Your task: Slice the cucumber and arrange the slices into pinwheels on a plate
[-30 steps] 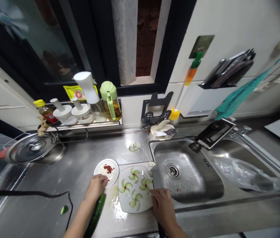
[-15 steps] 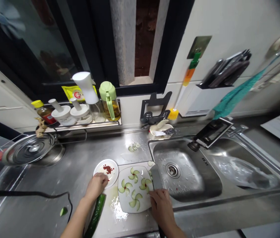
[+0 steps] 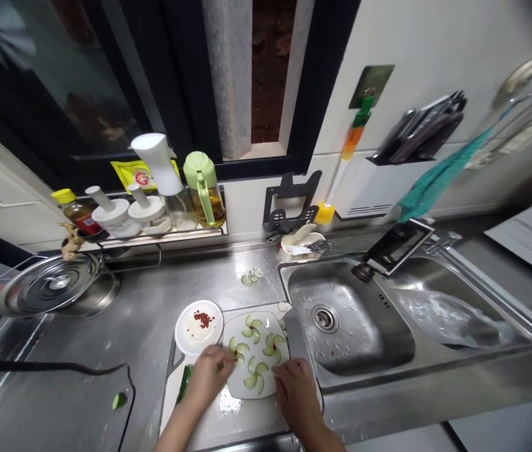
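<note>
A white squarish plate [image 3: 243,390] carries several pinwheels of pale green cucumber slices [image 3: 256,375], some with a red bit at the centre. My left hand [image 3: 210,375] is closed in a pinch at the plate's left side, beside the left pinwheel; what is between the fingertips is too small to make out. My right hand [image 3: 298,390] grips the plate's right rim with thumb and fingers. Behind my left hand lies a white dish [image 3: 184,342] with chopped red bits [image 3: 204,318]. A cucumber [image 3: 184,382] is partly covered by my left hand.
Under the plate is a white cutting board [image 3: 247,428]. A wide knife blade [image 3: 298,333] lies between plate and sink [image 3: 355,370]. Cucumber slices [image 3: 251,276] and a cucumber end [image 3: 119,400] rest on the steel counter. A lidded pot [image 3: 59,295] stands left, below the seasoning rack [image 3: 167,235].
My left hand has moved right from the dish of red bits to the left side of the plate. My right hand stays at the plate's right rim. The view has shifted slightly.
</note>
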Motion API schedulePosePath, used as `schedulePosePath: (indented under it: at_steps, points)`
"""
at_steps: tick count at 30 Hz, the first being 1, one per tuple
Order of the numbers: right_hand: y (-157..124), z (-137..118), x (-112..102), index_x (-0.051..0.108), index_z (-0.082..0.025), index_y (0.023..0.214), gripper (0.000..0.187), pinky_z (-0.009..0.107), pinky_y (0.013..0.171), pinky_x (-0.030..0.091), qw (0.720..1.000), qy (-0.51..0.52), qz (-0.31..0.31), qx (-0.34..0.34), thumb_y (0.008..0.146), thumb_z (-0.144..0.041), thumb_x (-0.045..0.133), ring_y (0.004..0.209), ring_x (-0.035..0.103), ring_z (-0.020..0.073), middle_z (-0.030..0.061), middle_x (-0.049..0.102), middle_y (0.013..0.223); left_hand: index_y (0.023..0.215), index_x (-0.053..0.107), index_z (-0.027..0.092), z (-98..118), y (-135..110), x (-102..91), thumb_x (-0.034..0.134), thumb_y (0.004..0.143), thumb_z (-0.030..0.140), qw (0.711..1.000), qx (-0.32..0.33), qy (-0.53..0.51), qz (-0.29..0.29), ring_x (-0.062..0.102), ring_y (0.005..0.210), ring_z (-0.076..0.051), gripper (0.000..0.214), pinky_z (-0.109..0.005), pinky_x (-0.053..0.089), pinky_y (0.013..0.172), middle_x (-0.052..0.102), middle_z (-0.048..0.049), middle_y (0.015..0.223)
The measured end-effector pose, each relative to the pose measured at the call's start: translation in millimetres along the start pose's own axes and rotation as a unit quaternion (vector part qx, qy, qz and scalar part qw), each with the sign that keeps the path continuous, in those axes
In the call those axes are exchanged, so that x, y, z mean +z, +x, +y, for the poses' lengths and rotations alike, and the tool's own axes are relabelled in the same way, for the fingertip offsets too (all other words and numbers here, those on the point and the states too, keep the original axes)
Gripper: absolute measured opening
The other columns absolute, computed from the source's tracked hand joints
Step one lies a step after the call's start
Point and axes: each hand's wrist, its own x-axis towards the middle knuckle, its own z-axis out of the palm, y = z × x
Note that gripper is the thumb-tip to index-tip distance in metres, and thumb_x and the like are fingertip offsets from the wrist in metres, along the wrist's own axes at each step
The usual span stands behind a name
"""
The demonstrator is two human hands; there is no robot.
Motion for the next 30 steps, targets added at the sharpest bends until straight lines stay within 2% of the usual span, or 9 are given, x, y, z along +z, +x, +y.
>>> schedulePosePath:
  at_steps: [4,8,17,30]
  points:
    - [-4,-9,7,0.068,-0.024,0.098,0.027,0.033,0.080,0.038,1.000,0.007,-0.008,-0.011,0.084,-0.010,0.050,0.099,0.047,0.0239,0.0048,0.064,0.093,0.066,0.066,0.020,18,-12,32.3,0.057,0.079,0.019,1.000,-0.008,-0.021,-0.012,0.061,0.079,-0.018,0.016,-0.027,0.045,0.073,0.067,-0.0043,0.073]
    - [-6,-14,11,0.067,-0.025,0.100,0.027,0.034,0.083,0.037,1.000,0.009,-0.021,-0.020,0.084,-0.011,0.050,0.101,0.047,0.0240,0.0046,0.064,0.096,0.067,0.067,0.020,26,-18,48.4,0.057,0.078,0.017,0.999,-0.042,-0.033,0.001,0.061,0.079,-0.018,0.015,-0.028,0.044,0.075,0.067,-0.0043,0.073]
    - [-2,-21,14,0.065,-0.026,0.108,0.033,0.034,0.086,0.037,0.999,-0.012,-0.038,-0.022,0.084,-0.010,0.049,0.103,0.047,0.0234,0.0043,0.063,0.099,0.066,0.066,0.019,30,-15,57.1,0.057,0.079,0.019,0.997,-0.069,-0.016,0.023,0.059,0.077,-0.019,0.016,-0.029,0.043,0.074,0.066,-0.0053,0.072]
    - [-2,-20,23,0.066,-0.026,0.102,0.028,0.034,0.084,0.035,0.998,-0.036,-0.050,-0.021,0.084,-0.011,0.051,0.105,0.047,0.0242,0.0035,0.063,0.099,0.064,0.065,0.020,30,-14,61.0,0.054,0.078,0.020,0.998,-0.065,0.000,0.003,0.058,0.077,-0.019,0.018,-0.030,0.042,0.073,0.063,-0.0050,0.070]
